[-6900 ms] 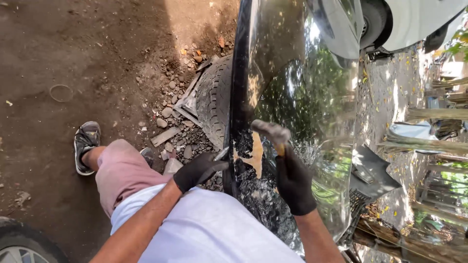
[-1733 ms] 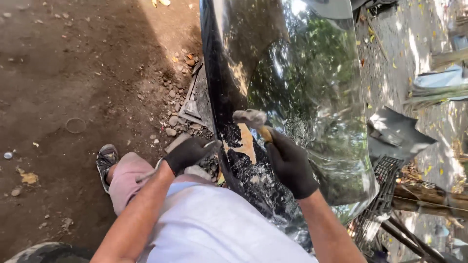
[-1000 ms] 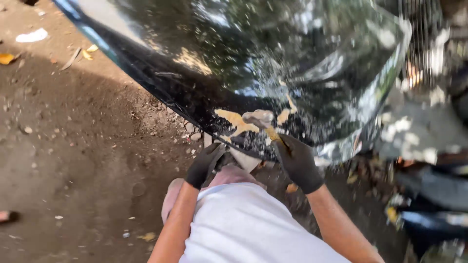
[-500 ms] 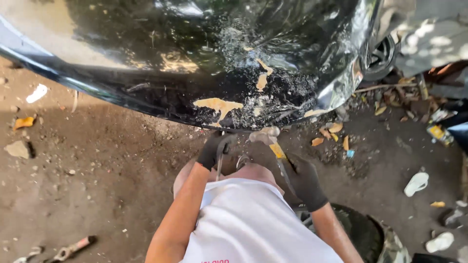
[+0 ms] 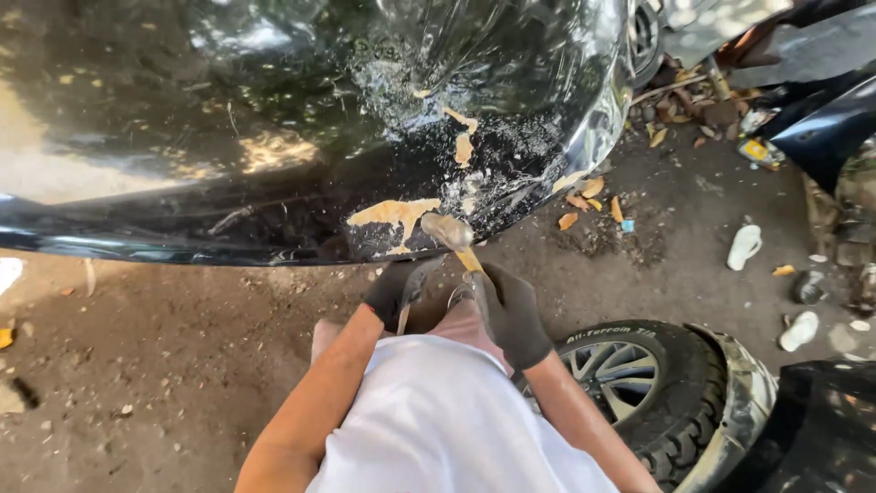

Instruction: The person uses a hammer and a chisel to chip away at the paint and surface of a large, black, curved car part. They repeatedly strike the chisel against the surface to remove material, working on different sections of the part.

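Across the top of the view, a glossy black dented car body panel [image 5: 274,119] is stretching from the left edge toward the upper right, reflecting trees and light, with tan patches of exposed filler [image 5: 394,214] showing where the paint is flaking off. Below it, bare brown dirt ground [image 5: 155,347] is running left to right, scattered with dry leaves and scraps. Toward the right, a black tyre on a silver alloy wheel [image 5: 639,383] is lying on the ground, and dark loose body parts are piling up beyond it (upper right corner).

Near the middle, the left hand [image 5: 399,290], in a black glove, is curling closed around a thin metal tool [image 5: 406,306] just under the panel's lower edge. Just beside it, the right hand [image 5: 511,310], also black-gloved, is gripping the wooden handle of a hammer with a worn metal head [image 5: 447,232], whose head is resting against the tan patch. Both forearms are angling up from a white shirt.
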